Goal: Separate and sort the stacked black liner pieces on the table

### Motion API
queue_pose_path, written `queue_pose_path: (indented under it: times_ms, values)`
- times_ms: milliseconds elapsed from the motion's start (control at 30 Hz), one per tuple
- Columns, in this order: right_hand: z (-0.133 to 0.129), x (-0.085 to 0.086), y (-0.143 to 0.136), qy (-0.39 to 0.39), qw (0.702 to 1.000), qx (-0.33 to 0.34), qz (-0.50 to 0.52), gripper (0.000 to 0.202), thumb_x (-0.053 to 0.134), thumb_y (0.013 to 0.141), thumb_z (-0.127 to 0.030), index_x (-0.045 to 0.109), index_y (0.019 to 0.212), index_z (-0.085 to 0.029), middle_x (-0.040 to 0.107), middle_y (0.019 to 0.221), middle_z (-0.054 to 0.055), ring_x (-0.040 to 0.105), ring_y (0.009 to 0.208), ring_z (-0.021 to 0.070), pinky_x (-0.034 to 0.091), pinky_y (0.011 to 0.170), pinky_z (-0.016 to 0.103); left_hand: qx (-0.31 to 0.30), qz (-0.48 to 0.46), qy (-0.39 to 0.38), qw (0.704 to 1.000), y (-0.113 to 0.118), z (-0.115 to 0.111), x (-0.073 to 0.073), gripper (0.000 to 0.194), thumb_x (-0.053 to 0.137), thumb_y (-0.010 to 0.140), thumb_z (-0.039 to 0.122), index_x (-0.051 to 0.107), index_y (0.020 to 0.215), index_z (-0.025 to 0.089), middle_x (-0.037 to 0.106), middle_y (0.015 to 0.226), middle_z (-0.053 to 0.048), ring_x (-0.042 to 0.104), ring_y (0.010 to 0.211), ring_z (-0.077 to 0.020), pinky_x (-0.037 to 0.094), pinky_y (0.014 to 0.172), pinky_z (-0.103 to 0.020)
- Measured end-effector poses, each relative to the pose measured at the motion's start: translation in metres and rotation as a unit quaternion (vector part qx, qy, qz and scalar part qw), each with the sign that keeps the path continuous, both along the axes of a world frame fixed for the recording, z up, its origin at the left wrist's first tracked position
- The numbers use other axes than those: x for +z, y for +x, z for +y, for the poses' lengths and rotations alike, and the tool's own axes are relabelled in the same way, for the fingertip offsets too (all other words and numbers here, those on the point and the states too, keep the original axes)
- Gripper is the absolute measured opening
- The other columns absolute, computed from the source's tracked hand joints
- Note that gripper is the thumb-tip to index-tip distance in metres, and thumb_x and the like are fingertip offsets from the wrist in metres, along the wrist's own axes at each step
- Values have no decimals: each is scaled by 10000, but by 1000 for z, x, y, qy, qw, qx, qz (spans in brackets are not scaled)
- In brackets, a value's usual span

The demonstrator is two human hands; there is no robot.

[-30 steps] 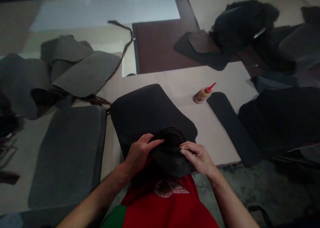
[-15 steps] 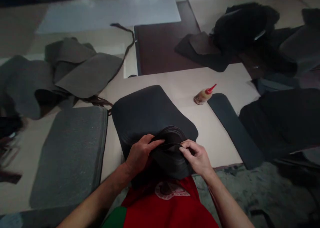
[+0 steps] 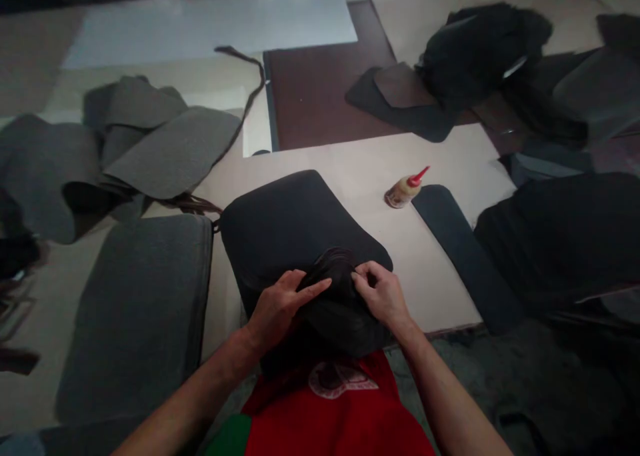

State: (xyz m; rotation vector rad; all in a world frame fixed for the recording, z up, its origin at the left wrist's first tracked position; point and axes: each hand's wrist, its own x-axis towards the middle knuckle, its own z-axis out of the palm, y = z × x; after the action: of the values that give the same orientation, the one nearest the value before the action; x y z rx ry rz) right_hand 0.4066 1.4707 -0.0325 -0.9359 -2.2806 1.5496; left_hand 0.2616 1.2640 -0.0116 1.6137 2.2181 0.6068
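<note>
A stack of dark sheets [image 3: 295, 223] lies at the table's front edge, its near part folded back into a curved bundle of layers [image 3: 340, 316]. My left hand [image 3: 283, 306] rests on the left side of this fold, index finger stretched out across the layers and fingers apart. On the fold's right side my right hand [image 3: 381, 293] pinches the edge of a dark layer between thumb and fingers. The inside of the fold is too dark to make out.
A glue bottle with a red tip [image 3: 403, 191] stands beyond my right hand, beside a long dark strip [image 3: 465, 249]. Left is a stack of grey sheets [image 3: 140, 309], with loose grey pieces [image 3: 175, 149] behind. Dark piles [image 3: 565, 236] lie at the right.
My right hand has moved up and slightly left along the fold with the pinched layer. The opening between the layers looks narrower. My left hand has hardly moved.
</note>
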Motion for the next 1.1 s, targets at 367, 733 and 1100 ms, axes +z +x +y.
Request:
queue_pose_path:
  times_ms: [367,733,1100]
  values:
    - [2,44,48,-54,973,204,93,184,659,926,-275,722,1096,-244,670,1051,63,622,867,159,490,691,269,41,-50,-28,998,5,6,8,636,514,845,60,540,1408,354,569,1211,-68,581,1095,-240,547,906,-383]
    - [17,26,42,-170,952,252,40,294,732,864,-464,795,1038,-236,750,1076,69,688,1000,200,543,906,314,45,-58,-49,996,4,11,11,637,524,828,50,562,1390,347,576,1167,-65,582,1070,-243,542,893,-385]
    - [23,29,38,-200,939,279,9,239,763,841,-384,805,1022,-233,749,1084,69,697,996,201,548,920,309,41,-53,-57,996,5,10,10,628,520,839,49,562,1388,351,567,1202,-73,566,1100,-251,540,923,-410]
